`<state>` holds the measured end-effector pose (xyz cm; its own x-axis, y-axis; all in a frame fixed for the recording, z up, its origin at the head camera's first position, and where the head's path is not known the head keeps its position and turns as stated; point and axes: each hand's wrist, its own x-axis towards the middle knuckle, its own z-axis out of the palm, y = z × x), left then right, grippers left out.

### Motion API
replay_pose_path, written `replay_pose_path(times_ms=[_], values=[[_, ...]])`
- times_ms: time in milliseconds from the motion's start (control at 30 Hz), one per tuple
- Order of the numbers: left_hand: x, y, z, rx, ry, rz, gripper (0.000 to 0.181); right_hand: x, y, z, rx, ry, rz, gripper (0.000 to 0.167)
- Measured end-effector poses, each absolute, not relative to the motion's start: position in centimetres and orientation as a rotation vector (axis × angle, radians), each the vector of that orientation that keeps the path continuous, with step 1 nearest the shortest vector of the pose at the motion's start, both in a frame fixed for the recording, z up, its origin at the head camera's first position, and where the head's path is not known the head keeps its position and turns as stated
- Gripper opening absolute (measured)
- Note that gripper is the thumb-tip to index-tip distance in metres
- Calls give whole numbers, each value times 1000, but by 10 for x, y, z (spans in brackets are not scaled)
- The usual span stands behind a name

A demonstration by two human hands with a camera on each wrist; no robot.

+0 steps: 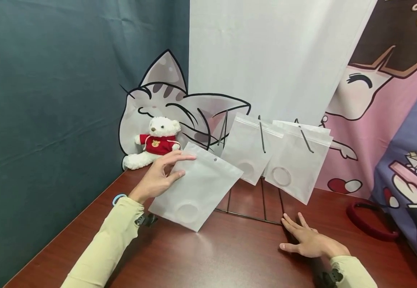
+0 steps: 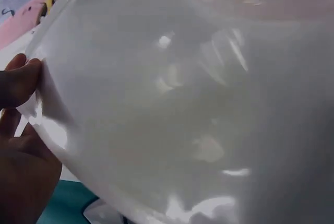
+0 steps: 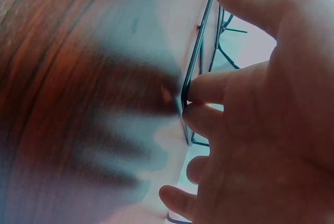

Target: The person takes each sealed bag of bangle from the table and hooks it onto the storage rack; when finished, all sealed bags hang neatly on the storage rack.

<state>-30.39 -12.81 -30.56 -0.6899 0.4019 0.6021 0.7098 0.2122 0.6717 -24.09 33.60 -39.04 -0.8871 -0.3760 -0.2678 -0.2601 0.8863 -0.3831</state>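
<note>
A frosted zip bag (image 1: 197, 180) with a hang hole and a faint round item inside is pinched at its left edge by my left hand (image 1: 159, 176). In the left wrist view, the bag (image 2: 156, 104) covers most of the frame, with thumb and fingers of the left hand (image 2: 23, 125) at its edge. The black wire rack (image 1: 248, 217) stands behind it. Two more frosted bags hang from the rack's hooks: one bag (image 1: 249, 146) in the middle, another (image 1: 298, 160) to the right. With fingers extended, my right hand (image 1: 311, 240) touches the rack's front corner; its fingertips meet the wire (image 3: 193, 62).
A white teddy bear (image 1: 158, 140) in a red top sits at the back left of the brown table (image 1: 208, 260). A dark red headband (image 1: 359, 220) lies at the right. Curtains with cartoon prints enclose the table's back and sides.
</note>
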Motion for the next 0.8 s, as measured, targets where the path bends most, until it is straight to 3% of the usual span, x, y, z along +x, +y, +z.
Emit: replay_pose_path(times_ms=[800], values=[[-331,-100,-299,-943,-1988,-1672,46,-242,337,-392,-469,2716,-495,87]])
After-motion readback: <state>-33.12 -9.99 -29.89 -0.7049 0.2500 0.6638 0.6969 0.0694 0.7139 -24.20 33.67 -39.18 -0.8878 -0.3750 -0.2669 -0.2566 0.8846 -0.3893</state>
